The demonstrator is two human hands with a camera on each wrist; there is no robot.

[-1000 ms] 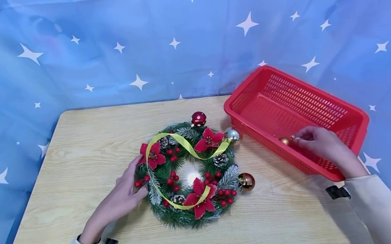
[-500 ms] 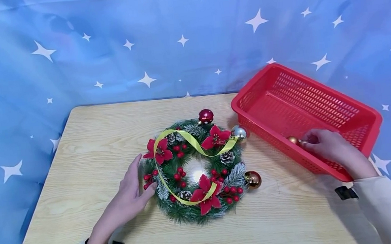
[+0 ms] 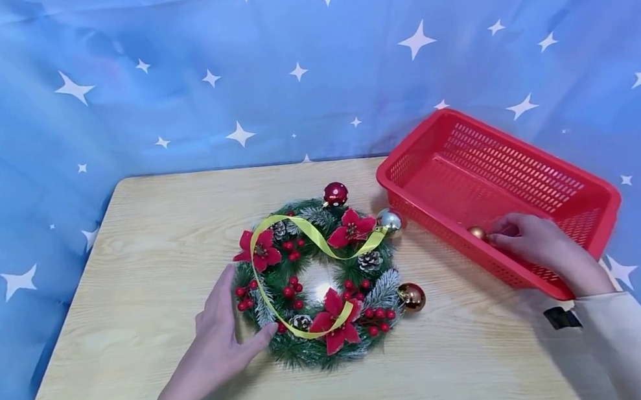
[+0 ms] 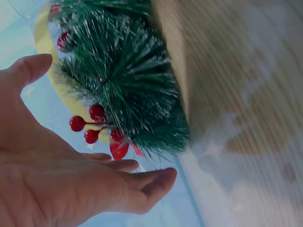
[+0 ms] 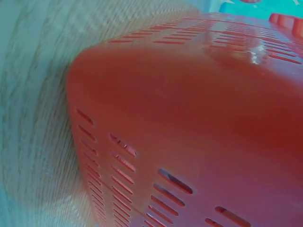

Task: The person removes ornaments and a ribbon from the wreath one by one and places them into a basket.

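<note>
A green wreath (image 3: 318, 285) with red flowers, berries, pine cones and a yellow ribbon (image 3: 306, 231) lies on the wooden table (image 3: 128, 266). My left hand (image 3: 247, 312) lies flat at its lower left rim, with straight fingers touching the needles. In the left wrist view that left hand (image 4: 71, 179) shows an open palm under the wreath's needles (image 4: 123, 85) and berries. My right hand (image 3: 497, 240) reaches into the red basket (image 3: 583, 188) and pinches a small gold ball (image 3: 478, 233). The right wrist view shows only the basket's outer wall (image 5: 189, 118).
Red (image 3: 335, 193), silver (image 3: 390, 220) and gold (image 3: 411, 296) balls sit around the wreath's rim. The basket stands at the table's right edge, partly overhanging it. A blue star-print cloth (image 3: 283, 67) hangs behind and around the table.
My left hand has slid along the wreath's left rim toward the near side. My right hand has stayed at the gold ball in the basket.
</note>
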